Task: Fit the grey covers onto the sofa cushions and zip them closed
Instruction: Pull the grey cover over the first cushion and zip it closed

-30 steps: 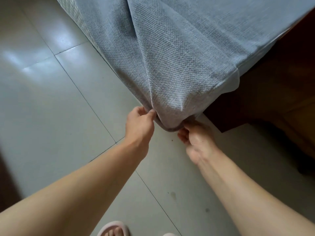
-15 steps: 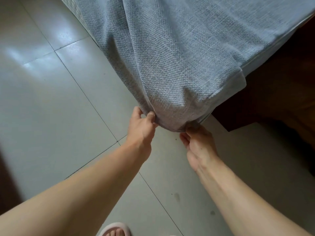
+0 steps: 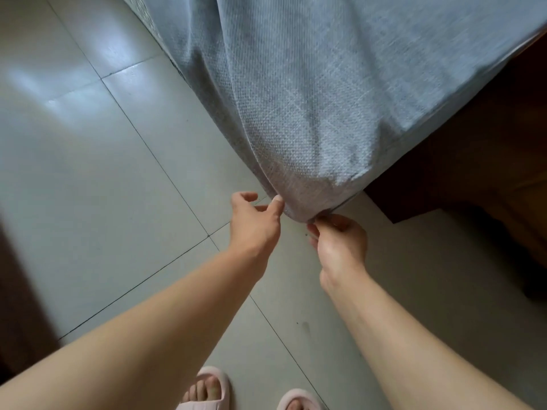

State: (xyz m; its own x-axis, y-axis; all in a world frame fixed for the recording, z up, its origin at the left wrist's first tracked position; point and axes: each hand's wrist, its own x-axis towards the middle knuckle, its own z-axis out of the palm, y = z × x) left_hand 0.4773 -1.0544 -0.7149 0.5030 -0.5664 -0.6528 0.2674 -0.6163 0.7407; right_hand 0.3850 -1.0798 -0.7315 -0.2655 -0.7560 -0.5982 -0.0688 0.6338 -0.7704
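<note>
A grey woven cover [image 3: 325,99] on a sofa cushion hangs down from the top of the view, its lowest corner pointing toward me. My left hand [image 3: 254,223] is just left of that corner. Its fingers are loosened and spread, and only the thumb tip touches the fabric edge. My right hand [image 3: 337,241] is under the corner, thumb and fingers pinching the cover's tip. No zip is visible from here.
Pale floor tiles [image 3: 103,173] spread to the left and below. Dark wooden furniture [image 3: 479,179] stands at the right under the cushion. A dark edge [image 3: 17,291] borders the left side. My feet in pink slippers [image 3: 207,392] are at the bottom.
My left hand has let go of its pinch on the fabric and opened its fingers. The right hand keeps its pinch on the corner.
</note>
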